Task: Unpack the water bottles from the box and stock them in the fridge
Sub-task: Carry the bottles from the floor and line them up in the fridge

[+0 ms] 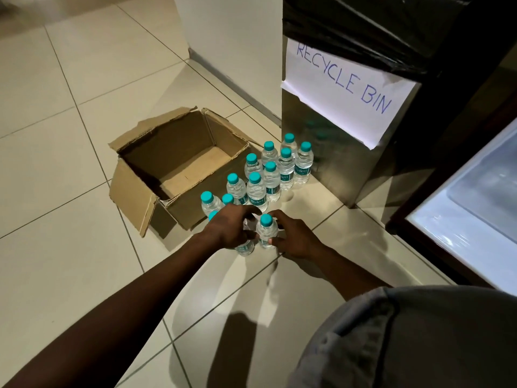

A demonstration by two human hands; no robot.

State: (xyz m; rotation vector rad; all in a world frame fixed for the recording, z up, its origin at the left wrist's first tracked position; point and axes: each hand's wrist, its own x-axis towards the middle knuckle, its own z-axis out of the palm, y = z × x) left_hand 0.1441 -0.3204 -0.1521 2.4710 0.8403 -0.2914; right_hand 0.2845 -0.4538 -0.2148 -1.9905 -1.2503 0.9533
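Box empty, bottles grouped beside it; left hand and right hand each clasp front bottle, likely for fridge.

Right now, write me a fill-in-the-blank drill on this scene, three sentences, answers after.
1. The cardboard box on the floor is ____ inside.
2. The paper sign on the bin reads RECYCLE ____.
3. Every water bottle has a cap coloured ____.

Both hands, left hand and right hand, close on bottles.

Answers: empty; BIN; teal
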